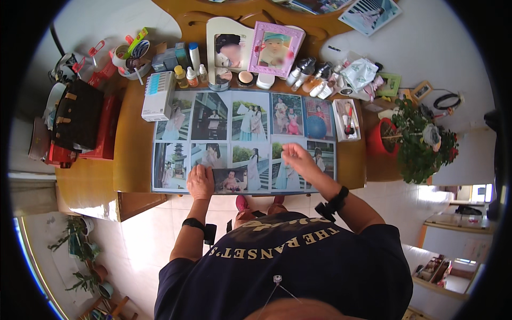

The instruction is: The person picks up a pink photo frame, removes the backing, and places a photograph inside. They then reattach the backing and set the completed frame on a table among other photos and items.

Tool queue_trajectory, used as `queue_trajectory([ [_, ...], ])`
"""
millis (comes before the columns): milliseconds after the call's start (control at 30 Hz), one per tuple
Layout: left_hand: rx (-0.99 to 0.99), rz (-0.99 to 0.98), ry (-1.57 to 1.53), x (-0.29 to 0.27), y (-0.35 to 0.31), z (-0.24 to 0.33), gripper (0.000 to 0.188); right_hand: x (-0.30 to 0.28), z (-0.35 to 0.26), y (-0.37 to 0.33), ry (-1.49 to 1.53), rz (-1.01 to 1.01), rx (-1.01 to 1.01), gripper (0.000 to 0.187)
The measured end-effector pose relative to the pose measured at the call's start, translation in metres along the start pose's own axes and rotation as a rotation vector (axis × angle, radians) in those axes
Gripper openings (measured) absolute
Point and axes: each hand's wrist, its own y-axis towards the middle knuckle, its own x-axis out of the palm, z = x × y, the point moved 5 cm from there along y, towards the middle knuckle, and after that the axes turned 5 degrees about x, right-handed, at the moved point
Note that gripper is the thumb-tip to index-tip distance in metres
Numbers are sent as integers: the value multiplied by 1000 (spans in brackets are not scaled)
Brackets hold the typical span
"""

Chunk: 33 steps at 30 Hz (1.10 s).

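My left hand (200, 182) rests at the near edge of the photo display on the dressing table, fingers lying down on it. Right beside it, touching or nearly so, is a small dark photo of a child (232, 180). Over the lower row of prints, right of the middle, my right hand (298, 161) has its fingers curled together in a pinch. Whatever may be between those fingertips is too small to make out. Under both hands spread two rows of photo prints (250, 121), set side by side in a blue-edged panel.
Two picture frames, one white (217, 32) and one pink (295, 45), stand at the back among bottles and jars. A white box (158, 96) is left of the prints, a brush tray (348, 120) right. Farther out are a dark handbag (80, 114) and a potted plant (421, 141).
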Motion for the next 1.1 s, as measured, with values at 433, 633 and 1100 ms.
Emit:
queue_trajectory([
  [433, 46, 6, -23, 3, -5, -2, 16, -12, 67, -124, -28, 3, 27, 27],
  [633, 111, -72, 61, 7, -9, -3, 14, -52, 121, -195, -32, 146, 75, 26],
  [1100, 638, -874, -193, 54, -224, 125, 24, -62, 370, -438, 200, 623, 491, 32],
])
